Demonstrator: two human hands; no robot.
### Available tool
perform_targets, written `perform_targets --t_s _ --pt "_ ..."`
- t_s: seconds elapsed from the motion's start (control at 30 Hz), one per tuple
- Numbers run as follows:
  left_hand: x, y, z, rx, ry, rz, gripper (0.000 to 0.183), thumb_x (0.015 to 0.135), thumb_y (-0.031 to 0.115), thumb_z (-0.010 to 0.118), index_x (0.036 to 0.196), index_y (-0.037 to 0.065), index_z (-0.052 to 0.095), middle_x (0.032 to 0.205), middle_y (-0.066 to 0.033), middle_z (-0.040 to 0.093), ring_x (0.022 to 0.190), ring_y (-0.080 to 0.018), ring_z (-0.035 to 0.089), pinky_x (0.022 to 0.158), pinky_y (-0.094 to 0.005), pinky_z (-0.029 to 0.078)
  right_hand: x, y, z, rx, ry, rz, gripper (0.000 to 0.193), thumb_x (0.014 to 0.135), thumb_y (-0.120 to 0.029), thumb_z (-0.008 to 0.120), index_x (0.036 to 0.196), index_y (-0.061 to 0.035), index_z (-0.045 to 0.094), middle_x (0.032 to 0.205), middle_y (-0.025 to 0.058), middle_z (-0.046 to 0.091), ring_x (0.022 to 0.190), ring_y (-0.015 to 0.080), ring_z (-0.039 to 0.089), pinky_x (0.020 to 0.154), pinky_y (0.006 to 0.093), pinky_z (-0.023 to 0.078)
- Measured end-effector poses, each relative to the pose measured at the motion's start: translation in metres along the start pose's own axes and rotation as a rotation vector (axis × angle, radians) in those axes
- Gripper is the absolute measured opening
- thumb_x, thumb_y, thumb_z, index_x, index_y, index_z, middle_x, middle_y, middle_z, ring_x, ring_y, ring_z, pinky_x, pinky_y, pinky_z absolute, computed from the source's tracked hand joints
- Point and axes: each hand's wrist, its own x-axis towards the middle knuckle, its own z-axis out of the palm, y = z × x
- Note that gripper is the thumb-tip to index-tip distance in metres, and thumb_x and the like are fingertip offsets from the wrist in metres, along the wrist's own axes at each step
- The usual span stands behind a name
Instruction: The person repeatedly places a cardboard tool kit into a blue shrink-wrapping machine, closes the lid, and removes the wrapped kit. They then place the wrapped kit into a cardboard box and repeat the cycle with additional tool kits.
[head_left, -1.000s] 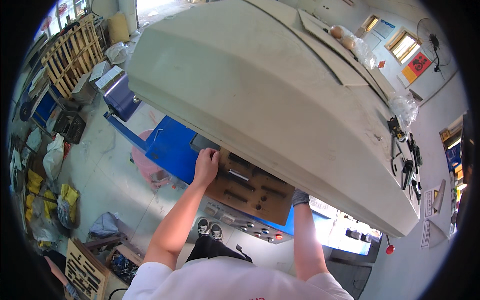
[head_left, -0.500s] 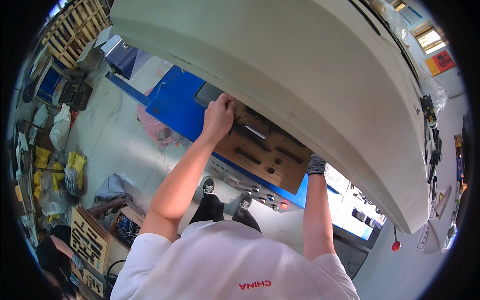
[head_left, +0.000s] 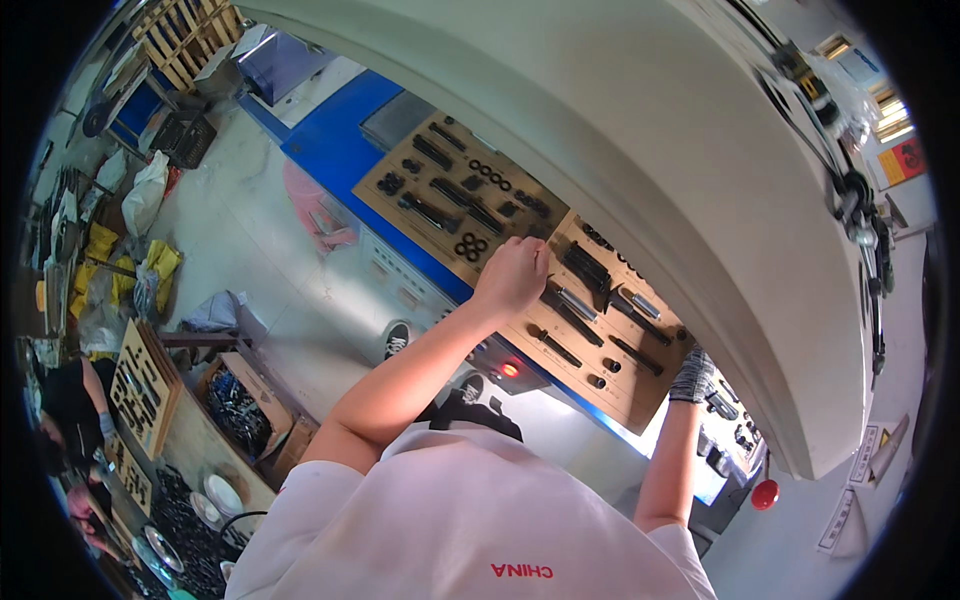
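Note:
Two brown boards lie end to end under a large beige hood, both set with black rods, rings and small parts. My bare left hand (head_left: 515, 275) is closed over the seam between the left board (head_left: 400, 215) and the right board (head_left: 625, 405). Its fingertips are hidden, so what they grip does not show. Just beyond that hand, a silver cylinder (head_left: 577, 304) lies among black rods. My right hand (head_left: 692, 376), in a grey knit glove, touches the right board's far right edge. Its fingers are partly hidden near the hood.
The beige hood (head_left: 640, 130) overhangs the boards. They rest on a blue machine bed (head_left: 325, 145) with a lit red button (head_left: 510, 370) in front. A red knob (head_left: 765, 495) hangs at right. Another person (head_left: 75, 400) stands lower left by a carton of black parts (head_left: 240, 410).
The right board and both hands have shifted right and nearer in view. A left board now shows where blue bed was. More parts are visible, and the view has tilted.

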Motion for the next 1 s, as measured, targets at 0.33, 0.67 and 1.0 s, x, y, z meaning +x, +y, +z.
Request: perform_targets --t_s 0.33,0.67,1.0 --pt "-0.029 0.019 0.062 0.173 0.174 0.018 0.033 0.100 0.022 0.053 0.124 -0.001 0.057 0.123 -0.0221 0.060 0.105 -0.0420 0.066 0.094 -0.0495 0.054 0.021 0.058 0.012 -0.064 0.034 -0.010 0.033 0.093 -0.037 0.073 0.113 -0.0098 0.074 0.106 0.0106 0.076 0.097 0.0283 0.071 0.085 0.0404 0.055" --pt "-0.087 -0.056 0.030 -0.581 0.544 -0.297 0.031 0.102 0.023 0.064 0.118 0.001 0.049 0.091 -0.0052 0.059 0.072 -0.0097 0.059 0.060 -0.0261 0.055 0.032 0.075 0.053 -0.202 0.116 -0.071 0.037 0.092 -0.040 0.074 0.115 -0.0108 0.074 0.106 0.0112 0.076 0.098 0.0302 0.071 0.086 0.0413 0.056" --pt "-0.077 -0.068 0.053 -0.721 0.093 -0.459 0.036 0.107 0.034 0.055 0.108 -0.002 0.059 0.081 -0.0064 0.065 0.064 -0.0130 0.063 0.058 -0.0293 0.057 0.021 0.007 0.031 -0.723 0.055 -0.333 0.040 0.090 -0.042 0.076 0.116 -0.0117 0.074 0.106 0.0118 0.077 0.100 0.0321 0.072 0.087 0.0423 0.056"
